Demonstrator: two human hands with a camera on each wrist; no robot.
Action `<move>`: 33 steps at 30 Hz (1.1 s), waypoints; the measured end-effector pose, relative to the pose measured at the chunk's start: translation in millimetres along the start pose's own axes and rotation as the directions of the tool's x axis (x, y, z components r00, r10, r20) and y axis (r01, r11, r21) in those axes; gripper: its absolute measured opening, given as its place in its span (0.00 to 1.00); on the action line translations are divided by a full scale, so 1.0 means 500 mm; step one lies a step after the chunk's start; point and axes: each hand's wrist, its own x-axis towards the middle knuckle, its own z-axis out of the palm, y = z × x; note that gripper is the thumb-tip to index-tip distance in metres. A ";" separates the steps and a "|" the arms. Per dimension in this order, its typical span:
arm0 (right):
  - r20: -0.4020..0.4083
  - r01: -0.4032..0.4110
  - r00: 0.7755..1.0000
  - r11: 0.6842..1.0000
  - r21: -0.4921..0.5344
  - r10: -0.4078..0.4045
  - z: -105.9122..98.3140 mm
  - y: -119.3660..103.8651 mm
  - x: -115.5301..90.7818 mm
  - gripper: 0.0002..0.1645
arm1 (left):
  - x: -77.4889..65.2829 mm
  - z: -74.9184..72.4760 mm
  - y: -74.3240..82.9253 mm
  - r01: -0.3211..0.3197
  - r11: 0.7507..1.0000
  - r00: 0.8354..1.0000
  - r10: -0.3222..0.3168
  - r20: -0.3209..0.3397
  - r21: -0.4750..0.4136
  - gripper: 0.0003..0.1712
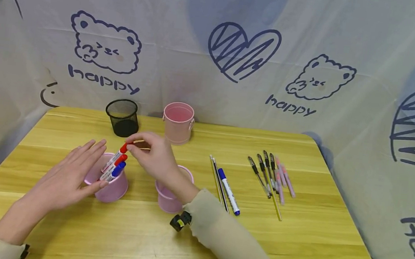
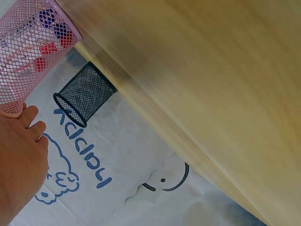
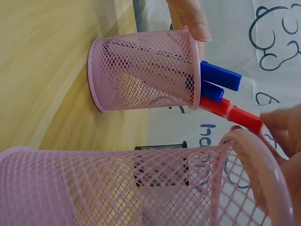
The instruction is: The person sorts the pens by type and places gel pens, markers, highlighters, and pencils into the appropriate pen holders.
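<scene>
A pink mesh pen cup stands at the left of the table with red and blue capped markers in it. My left hand holds this cup at its rim, thumb on the near side. In the right wrist view, two blue caps stick out over the rim. My right hand pinches the red cap of a red marker, whose lower part is inside the cup. Beneath my right forearm stands a second pink mesh cup, partly hidden by the arm.
At the back are a black mesh cup and a pink bucket. Right of centre lie a blue-capped marker and thin pencils. Farther right are several black-capped pens and pink pens. A printed cloth hangs behind the table.
</scene>
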 end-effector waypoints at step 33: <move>-0.045 0.114 0.993 0.992 0.057 -0.112 -0.083 -0.007 -0.040 0.17 | 0.000 0.003 0.001 -0.020 1.000 0.999 0.020 -0.030 0.000 0.54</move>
